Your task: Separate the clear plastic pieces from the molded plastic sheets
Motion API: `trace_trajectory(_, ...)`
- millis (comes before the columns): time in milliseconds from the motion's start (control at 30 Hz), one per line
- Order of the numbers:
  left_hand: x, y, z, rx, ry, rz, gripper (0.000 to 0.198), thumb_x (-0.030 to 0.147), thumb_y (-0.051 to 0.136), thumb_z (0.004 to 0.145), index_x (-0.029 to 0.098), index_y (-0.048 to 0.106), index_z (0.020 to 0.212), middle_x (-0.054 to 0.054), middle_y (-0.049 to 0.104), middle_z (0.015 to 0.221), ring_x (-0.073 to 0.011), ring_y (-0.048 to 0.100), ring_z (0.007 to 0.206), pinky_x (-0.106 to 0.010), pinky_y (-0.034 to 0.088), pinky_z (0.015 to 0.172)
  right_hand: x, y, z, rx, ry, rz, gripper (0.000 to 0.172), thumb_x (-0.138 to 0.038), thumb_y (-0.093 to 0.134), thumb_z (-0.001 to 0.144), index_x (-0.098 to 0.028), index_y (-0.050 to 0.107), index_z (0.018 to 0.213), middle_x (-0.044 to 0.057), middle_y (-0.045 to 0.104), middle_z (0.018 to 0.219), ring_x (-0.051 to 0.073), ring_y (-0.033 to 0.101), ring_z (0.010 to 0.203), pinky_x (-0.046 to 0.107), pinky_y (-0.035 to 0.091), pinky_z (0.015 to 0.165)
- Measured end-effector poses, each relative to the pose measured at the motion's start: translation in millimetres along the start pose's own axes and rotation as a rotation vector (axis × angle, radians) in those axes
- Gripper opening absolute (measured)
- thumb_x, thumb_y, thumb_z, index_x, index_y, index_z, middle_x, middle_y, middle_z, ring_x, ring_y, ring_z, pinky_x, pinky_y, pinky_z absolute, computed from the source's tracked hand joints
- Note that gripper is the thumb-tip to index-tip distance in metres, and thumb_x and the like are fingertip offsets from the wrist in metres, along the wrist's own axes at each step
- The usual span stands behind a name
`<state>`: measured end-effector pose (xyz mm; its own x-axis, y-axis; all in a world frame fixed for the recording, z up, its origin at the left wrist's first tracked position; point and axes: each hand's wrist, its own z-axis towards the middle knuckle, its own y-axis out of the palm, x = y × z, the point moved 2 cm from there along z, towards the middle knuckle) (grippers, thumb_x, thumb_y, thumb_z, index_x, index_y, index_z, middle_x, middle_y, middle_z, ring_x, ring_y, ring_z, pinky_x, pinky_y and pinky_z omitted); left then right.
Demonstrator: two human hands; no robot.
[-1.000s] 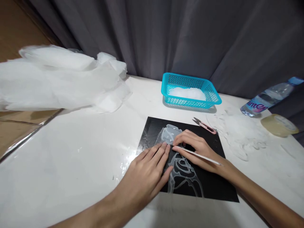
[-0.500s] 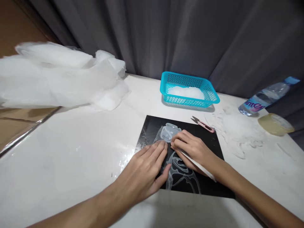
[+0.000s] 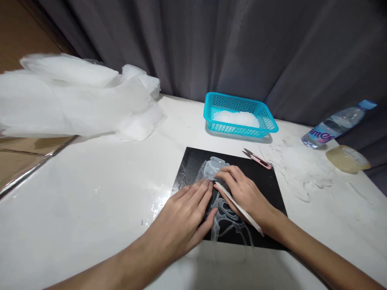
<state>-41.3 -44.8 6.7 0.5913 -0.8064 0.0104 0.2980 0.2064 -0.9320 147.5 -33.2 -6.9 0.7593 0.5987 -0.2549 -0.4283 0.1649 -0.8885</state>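
My left hand [image 3: 187,213] lies flat with its fingers stretched out, the tips pressing on a clear cut-out sheet. The sheet rests on a black mat [image 3: 269,193]. My right hand [image 3: 243,191] is closed on a slim white tool [image 3: 240,207], whose tip is beside my left fingertips. The tool's exact kind is not plain. Just beyond the fingers sits a pale translucent panel [image 3: 213,167] with small holes, partly under clear film. Curved translucent strips [image 3: 226,217] of the sheet spread between my hands toward the mat's near edge.
Pink-handled thread snips [image 3: 256,158] lie at the mat's far right corner. Behind stands a blue basket [image 3: 242,131] with white material inside. At right are white scraps [image 3: 302,169], a water bottle [image 3: 329,127] and a tape roll [image 3: 347,159]. White wrapping [image 3: 75,96] is heaped at left.
My right hand has shifted slightly left, and the white tool's tip now shows beside my left fingertips. My left hand stays in place.
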Motion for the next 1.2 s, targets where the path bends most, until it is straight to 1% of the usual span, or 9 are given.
trace_trajectory(133,-3.3,-4.3,-0.6,-0.03,-0.042,-0.069,0.041,0.028,0.047,0.105,0.001,0.064,0.131,-0.021,0.072,0.131,-0.0343,0.072,0.115,-0.046,0.06,0.092,-1.6,4.0,-2.7,-0.006,0.007,-0.048,0.025,-0.023,0.047,0.107,-0.015,0.056,0.129,0.015,0.064,0.115,0.027,0.063,0.104,0.042,0.06,0.087)
trace_trajectory(233,-8.0,-10.8,0.3,-0.021,-0.155,-0.257,0.033,0.027,0.047,0.106,0.011,0.068,0.125,-0.016,0.073,0.124,-0.03,0.072,0.109,-0.045,0.058,0.093,-4.6,4.4,-3.2,0.032,-0.04,-0.097,0.025,-0.018,0.046,0.107,-0.013,0.059,0.127,0.014,0.067,0.11,0.026,0.063,0.098,0.041,0.059,0.085)
trace_trajectory(333,-10.5,-12.0,5.1,-0.054,-0.357,-0.597,0.028,0.029,0.046,0.107,0.02,0.07,0.115,-0.008,0.074,0.115,-0.0239,0.071,0.104,-0.04,0.056,0.094,-9.1,-3.8,-0.9,0.153,-0.053,-0.104,0.024,-0.015,0.05,0.105,-0.012,0.061,0.126,0.014,0.071,0.107,0.024,0.063,0.093,0.038,0.057,0.082)
trace_trajectory(467,-10.2,-1.8,16.2,-0.03,-0.693,-1.128,0.03,0.043,0.053,0.105,0.022,0.069,0.12,-0.003,0.075,0.112,-0.0193,0.071,0.104,-0.031,0.057,0.093,-16.8,-16.3,0.0,0.301,-0.054,-0.181,0.023,-0.014,0.059,0.101,-0.013,0.064,0.123,0.012,0.075,0.104,0.025,0.064,0.091,0.04,0.051,0.079)
trace_trajectory(600,-12.1,9.4,23.1,0.082,-0.806,-1.404,0.028,0.043,0.063,0.1,0.017,0.073,0.103,-0.003,0.074,0.099,-0.0168,0.069,0.089,-0.027,0.057,0.084,-22.8,-16.0,-2.9,0.338,-0.056,-0.197,0.024,-0.014,0.061,0.099,-0.014,0.064,0.123,0.011,0.076,0.101,0.024,0.064,0.088,0.04,0.047,0.077)
trace_trajectory(767,-16.8,13.8,21.8,0.108,-0.851,-1.432,0.025,0.041,0.07,0.095,0.017,0.075,0.094,-0.004,0.074,0.095,-0.016,0.065,0.083,-0.026,0.055,0.077,-26.2,-15.2,-1.6,0.341,-0.052,-0.178,0.022,-0.014,0.058,0.101,-0.015,0.065,0.121,0.01,0.076,0.098,0.023,0.064,0.084,0.038,0.045,0.074)
trace_trajectory(1067,-20.1,9.7,25.2,0.105,-0.766,-1.282,0.02,0.034,0.068,0.091,0.017,0.069,0.08,-0.001,0.067,0.079,-0.0132,0.058,0.069,-0.024,0.048,0.067,-31.7,-19.7,1.0,0.206,0.069,0.038,0.015,-0.017,0.053,0.104,-0.016,0.067,0.104,0.008,0.072,0.095,0.02,0.063,0.081,0.037,0.046,0.076)
trace_trajectory(1133,-21.9,10.3,25.5,0.072,-0.762,-1.267,0.015,0.027,0.069,0.085,0.016,0.067,0.075,0.0,0.066,0.074,-0.0123,0.057,0.066,-0.023,0.046,0.064,-28.9,-20.3,3.2,0.177,0.067,0.073,0.016,-0.016,0.051,0.104,-0.015,0.067,0.103,0.008,0.072,0.095,0.02,0.064,0.083,0.037,0.047,0.078)
trace_trajectory(1200,-25.0,11.6,24.6,-0.014,-0.798,-1.274,0.008,0.022,0.068,0.077,0.016,0.065,0.072,0.001,0.065,0.067,-0.0112,0.054,0.06,-0.022,0.042,0.058,-9.3,-30.4,8.1,0.19,0.096,0.096,0.017,-0.015,0.05,0.104,-0.015,0.067,0.102,0.009,0.072,0.096,0.02,0.065,0.086,0.036,0.049,0.081)
